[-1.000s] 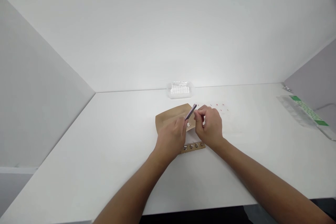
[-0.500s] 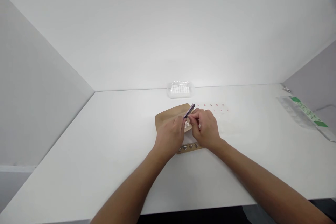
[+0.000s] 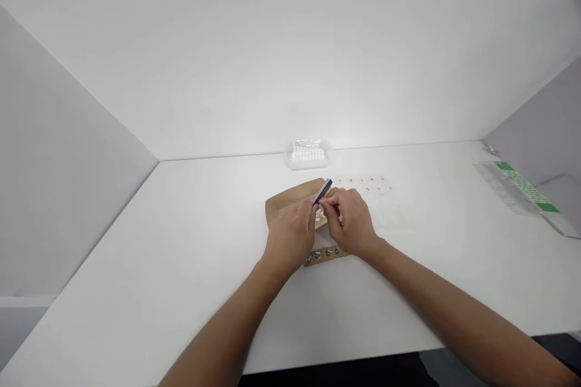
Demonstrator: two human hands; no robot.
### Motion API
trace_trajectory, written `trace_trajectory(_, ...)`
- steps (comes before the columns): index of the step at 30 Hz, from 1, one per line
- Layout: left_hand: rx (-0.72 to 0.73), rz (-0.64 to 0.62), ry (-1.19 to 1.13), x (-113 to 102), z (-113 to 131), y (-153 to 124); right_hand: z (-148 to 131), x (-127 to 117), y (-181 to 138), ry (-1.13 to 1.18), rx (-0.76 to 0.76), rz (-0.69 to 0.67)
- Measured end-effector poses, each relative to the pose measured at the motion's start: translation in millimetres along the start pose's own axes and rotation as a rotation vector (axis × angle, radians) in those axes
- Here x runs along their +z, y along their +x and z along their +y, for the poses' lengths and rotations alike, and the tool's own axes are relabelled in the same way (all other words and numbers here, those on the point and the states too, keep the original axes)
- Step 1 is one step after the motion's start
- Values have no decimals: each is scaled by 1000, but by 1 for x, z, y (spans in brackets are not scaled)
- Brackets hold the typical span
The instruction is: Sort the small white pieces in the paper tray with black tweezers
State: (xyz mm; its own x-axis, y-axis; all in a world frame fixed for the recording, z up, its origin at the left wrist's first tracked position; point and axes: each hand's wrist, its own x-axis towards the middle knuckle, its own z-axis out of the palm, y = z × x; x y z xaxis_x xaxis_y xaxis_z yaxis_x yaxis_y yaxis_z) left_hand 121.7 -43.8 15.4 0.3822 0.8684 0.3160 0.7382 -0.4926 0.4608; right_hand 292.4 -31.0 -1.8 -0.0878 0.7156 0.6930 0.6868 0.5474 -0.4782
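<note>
My left hand [image 3: 290, 236] is closed on a narrow dark bar with a pale pinkish edge [image 3: 322, 191], which points up and to the right. Thumb and fingertips of my right hand [image 3: 351, 221] are pinched together close beside the bar; whatever they hold is too small to make out. Beneath both hands lies an open brown tray, perhaps cardboard [image 3: 290, 196], with small white pieces [image 3: 319, 215] inside. Nearer to me, a brown strip [image 3: 323, 259] carries several small metal pieces [image 3: 328, 252]. My hands hide part of the tray and strip.
A clear plastic box [image 3: 307, 156] with white contents stands near the back wall. Right of my hands lies a transparent sheet with red marks [image 3: 362, 180]. Farther right are a clear bag with a green label [image 3: 529, 187] and a small metallic item [image 3: 490, 149].
The whole view has shifted slightly. Both hands keep nearly the same pose around the bar, with no clear change in grip.
</note>
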Motion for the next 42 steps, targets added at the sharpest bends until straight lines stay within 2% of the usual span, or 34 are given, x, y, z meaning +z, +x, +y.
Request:
trace_trajectory(4,-1,4,-20,0,1,0,2,-1,1,-46,53,72)
trace_trajectory(7,3,6,-31,0,1,-1,2,-3,1,-16,4,17)
trace_trajectory(11,2,10,-44,-1,2,0,-1,-3,1,-36,37,63)
trace_trajectory(14,-8,18,-38,-2,3,0,-1,-3,1,2,-8,6)
trace_trajectory(18,-17,6,-35,-4,4,-1,-1,-3,1,-18,38,84)
trace_trajectory(22,-41,-3,-54,-4,5,-1,-3,-2,1,19,-8,2)
trace_trajectory(26,-34,5,-32,-3,4,-1,-3,-2,2,-13,9,60)
trace_trajectory(29,-31,21,-13,-2,4,-1,-3,-2,2,8,-9,-31)
trace_trajectory(33,-20,23,-25,-2,4,-2,-2,-2,1,-26,6,77)
trace_trajectory(37,-39,19,-27,-3,6,-3,-3,-3,2,22,-45,17)
trace_trajectory(40,-28,23,-36,-3,7,-4,-4,-4,2,0,-8,87)
trace_trajectory(42,-34,30,-42,-3,7,-4,-4,-5,3,-3,6,88)
